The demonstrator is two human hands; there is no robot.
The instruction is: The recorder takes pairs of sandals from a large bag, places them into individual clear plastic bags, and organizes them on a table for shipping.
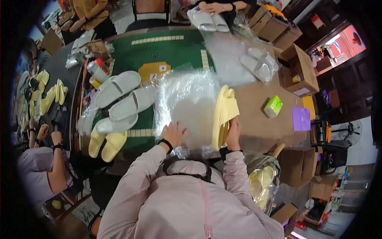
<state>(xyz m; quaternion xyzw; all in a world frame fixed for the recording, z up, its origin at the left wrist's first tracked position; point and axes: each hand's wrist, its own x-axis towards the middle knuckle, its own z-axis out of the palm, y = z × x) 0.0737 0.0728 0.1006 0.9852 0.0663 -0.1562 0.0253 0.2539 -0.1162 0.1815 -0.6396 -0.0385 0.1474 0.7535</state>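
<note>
My right hand (234, 135) grips a pair of pale yellow slippers (225, 113), held upright on edge with their toe ends pointing away from me. Just left of them, a stack of clear plastic bags (187, 93) lies on the table, shiny and wrinkled. My left hand (174, 134) rests on the near part of that stack, fingers spread and holding nothing. Beyond it to the left are several grey slippers (133, 104), piled loosely. Another yellow pair of slippers (108, 144) sits at the table's near left edge, partly beneath a grey one.
A green and white box (273, 106) and a purple card (301, 118) lie to the right. Cardboard boxes (299, 71) line that side. Bagged yellow slippers (261, 179) stand near my right elbow. Across the table, a person's hands (217, 8) touch grey slippers; another person sits at left.
</note>
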